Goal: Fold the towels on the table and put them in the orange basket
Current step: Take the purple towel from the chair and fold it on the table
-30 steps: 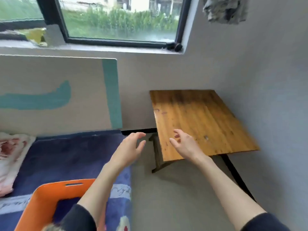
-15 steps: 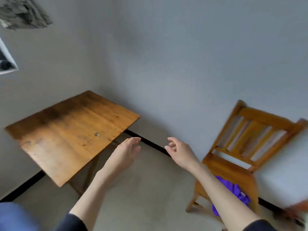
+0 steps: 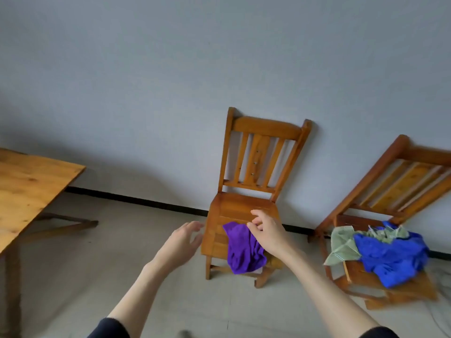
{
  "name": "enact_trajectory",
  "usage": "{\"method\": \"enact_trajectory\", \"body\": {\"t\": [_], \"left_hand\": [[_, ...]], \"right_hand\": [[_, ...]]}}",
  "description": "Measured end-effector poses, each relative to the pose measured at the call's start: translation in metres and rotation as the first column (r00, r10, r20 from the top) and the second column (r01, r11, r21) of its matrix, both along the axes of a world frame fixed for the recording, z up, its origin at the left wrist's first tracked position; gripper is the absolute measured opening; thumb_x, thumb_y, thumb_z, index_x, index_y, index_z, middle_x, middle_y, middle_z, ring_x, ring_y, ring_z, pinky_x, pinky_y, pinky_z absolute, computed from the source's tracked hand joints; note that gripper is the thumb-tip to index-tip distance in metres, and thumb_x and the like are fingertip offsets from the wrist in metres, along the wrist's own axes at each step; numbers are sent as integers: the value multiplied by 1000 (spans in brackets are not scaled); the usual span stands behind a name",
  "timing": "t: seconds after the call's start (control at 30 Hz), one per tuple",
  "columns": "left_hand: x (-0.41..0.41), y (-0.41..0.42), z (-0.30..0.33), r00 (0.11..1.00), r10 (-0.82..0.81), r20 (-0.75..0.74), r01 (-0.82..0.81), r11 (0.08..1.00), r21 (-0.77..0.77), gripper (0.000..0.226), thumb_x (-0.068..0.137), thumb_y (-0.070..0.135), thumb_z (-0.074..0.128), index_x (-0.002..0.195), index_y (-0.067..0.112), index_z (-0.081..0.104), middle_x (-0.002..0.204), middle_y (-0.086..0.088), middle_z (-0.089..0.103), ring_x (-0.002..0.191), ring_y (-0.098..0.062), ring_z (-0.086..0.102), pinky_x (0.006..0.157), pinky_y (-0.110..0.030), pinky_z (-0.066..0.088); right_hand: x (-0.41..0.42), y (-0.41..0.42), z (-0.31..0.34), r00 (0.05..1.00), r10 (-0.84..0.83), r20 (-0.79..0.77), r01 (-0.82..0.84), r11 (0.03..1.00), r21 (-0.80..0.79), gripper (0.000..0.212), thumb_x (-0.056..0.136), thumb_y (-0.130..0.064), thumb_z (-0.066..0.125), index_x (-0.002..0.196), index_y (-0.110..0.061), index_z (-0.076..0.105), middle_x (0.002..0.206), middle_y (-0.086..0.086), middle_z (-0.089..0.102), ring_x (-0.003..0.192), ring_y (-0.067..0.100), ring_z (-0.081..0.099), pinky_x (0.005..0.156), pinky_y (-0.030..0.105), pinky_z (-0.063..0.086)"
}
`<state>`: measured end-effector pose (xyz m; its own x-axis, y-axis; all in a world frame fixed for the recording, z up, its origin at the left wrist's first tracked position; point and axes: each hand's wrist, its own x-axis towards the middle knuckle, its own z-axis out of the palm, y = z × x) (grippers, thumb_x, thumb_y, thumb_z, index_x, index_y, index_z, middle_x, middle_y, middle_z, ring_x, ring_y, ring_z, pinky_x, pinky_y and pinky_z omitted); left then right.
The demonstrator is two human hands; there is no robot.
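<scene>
A wooden chair [image 3: 246, 206] is standing against the wall, a second chair [image 3: 400, 181] to its right carrying a blue cloth [image 3: 393, 254] and a green one [image 3: 343, 242]. The table [image 3: 26, 186] is showing at left. A purple towel [image 3: 241, 252] is draping over the first chair's seat edge. The right hand [image 3: 267, 232] is hovering over the towel's top corner, fingers curling; whether it is pinching is unclear. The left hand [image 3: 181, 242] is reaching, fingers relaxed, just left of the seat.

I see a soft purple cloth [image 3: 244, 252] with a fine, fuzzy nap lying on a chair [image 3: 244, 208] of varnished, slightly glossy wood. The table [image 3: 29, 189] is bare-looking wood, knotty and matt. On the second wooden chair [image 3: 395, 181] lie a plush blue cloth [image 3: 393, 254] and a thin green woven one [image 3: 341, 245].
</scene>
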<state>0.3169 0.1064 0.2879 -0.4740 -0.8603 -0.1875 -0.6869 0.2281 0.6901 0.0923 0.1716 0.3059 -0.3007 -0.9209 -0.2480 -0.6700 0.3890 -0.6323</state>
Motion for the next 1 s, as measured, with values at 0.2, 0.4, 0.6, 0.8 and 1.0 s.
{"method": "enact_trajectory", "body": {"t": [0.2,0.4,0.6,0.8,1.0], "left_hand": [[-60,-42,-66,994,-82,76,70,987,148,31,94,22,50,124,16,55,119,-4,61,112,-18,56,88,-23,39],[-102,-88,-156,968,-175,182,106,936,336,32,94,20,50,125,15,54,120,-7,62,113,-25,56,93,-28,39],[-144,-108,-232,894,-366,258,218,859,463,32,95,18,46,126,16,52,126,-4,58,117,-20,52,95,-23,36],[-179,-106,-288,796,-517,316,363,824,436,39,97,18,41,136,20,44,140,-1,44,133,-17,34,108,-31,29],[-216,-127,-336,781,-526,336,372,825,426,42,98,18,39,139,19,40,144,-3,41,134,-18,34,106,-30,30]], "right_hand": [[-62,-22,-58,983,-165,81,152,977,147,41,94,-28,50,132,-14,46,112,3,62,101,18,59,90,29,44],[-104,-61,-140,960,-269,73,230,912,338,37,94,-26,50,129,-13,50,111,5,64,107,21,57,85,25,40],[-129,-79,-225,883,-456,108,349,794,497,33,94,-23,50,124,-9,55,118,9,65,110,22,58,79,21,36],[-148,-82,-306,826,-557,85,382,665,641,34,96,-22,47,120,1,56,123,17,60,114,30,54,88,30,39],[-151,-90,-368,772,-632,71,406,576,710,34,93,-24,51,63,-7,44,74,15,52,77,28,48,58,30,28]]}}
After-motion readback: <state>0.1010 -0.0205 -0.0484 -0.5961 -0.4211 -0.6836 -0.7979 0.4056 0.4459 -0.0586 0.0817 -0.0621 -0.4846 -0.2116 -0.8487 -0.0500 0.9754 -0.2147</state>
